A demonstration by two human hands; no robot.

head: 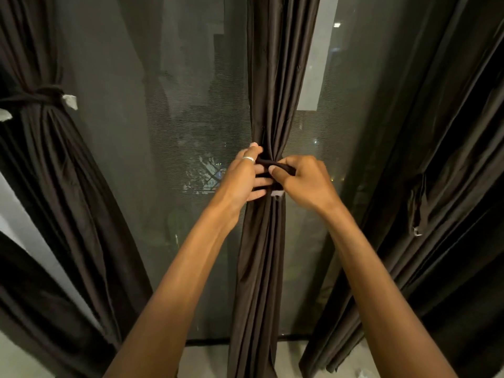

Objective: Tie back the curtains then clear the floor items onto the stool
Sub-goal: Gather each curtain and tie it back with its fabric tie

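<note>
Pinching the tie-back (266, 161) round the middle curtain (272, 77), left hand (249, 177) and right hand (302, 181) both (slack knot probably slips).

Middle curtain (268, 77): dark brown cloth, smooth w/ faint satin sheen. Round it, tie band (276, 163): matt dark fabric. Ring (248, 159) on my left hand (245, 177), just left of curtain: polished silver metal. Behind curtain, screen (177, 118): fine woven mesh, matt.
</note>
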